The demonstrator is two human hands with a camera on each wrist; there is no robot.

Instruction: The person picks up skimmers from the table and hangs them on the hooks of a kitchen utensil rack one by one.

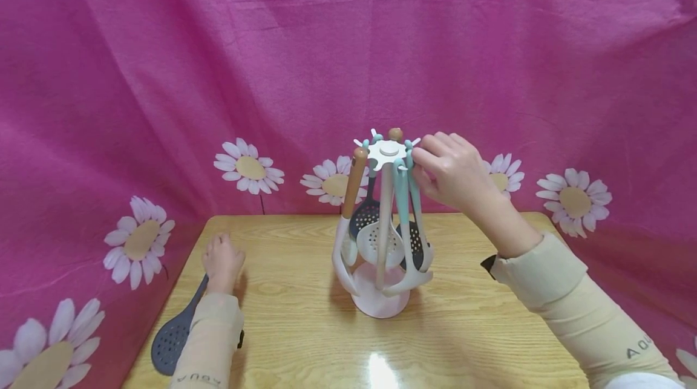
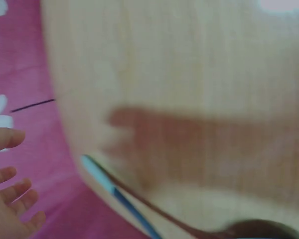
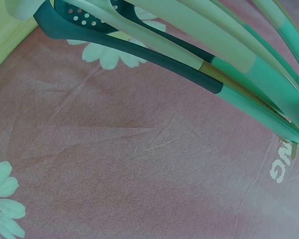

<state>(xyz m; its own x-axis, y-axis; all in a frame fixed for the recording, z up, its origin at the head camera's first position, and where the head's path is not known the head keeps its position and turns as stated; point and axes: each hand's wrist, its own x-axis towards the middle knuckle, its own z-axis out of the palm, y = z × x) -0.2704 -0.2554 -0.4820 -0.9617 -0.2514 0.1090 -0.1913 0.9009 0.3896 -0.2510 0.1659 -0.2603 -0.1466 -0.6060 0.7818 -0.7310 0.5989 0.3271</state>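
A dark skimmer (image 1: 171, 340) lies on the table at the left, under my left forearm. Its mint-ended handle (image 2: 97, 172) shows in the left wrist view, apart from my left hand (image 2: 10, 199), whose fingers are loosely spread. A white utensil stand (image 1: 381, 307) stands upright in the middle with several utensils hanging from its top. My right hand (image 1: 454, 168) is at the top right of the stand, fingers bent beside the mint handles; its grip is hidden. The right wrist view shows a dark-headed utensil (image 3: 134, 50) hanging on a hook, but no fingers.
The wooden table (image 1: 283, 340) carries the stand and skimmer. A pink cloth (image 1: 305, 74) with daisies hangs behind and at both sides. A wooden-handled white utensil (image 1: 354, 186) hangs on the stand's left; a mint-handled white one (image 1: 402, 195) hangs at the front.
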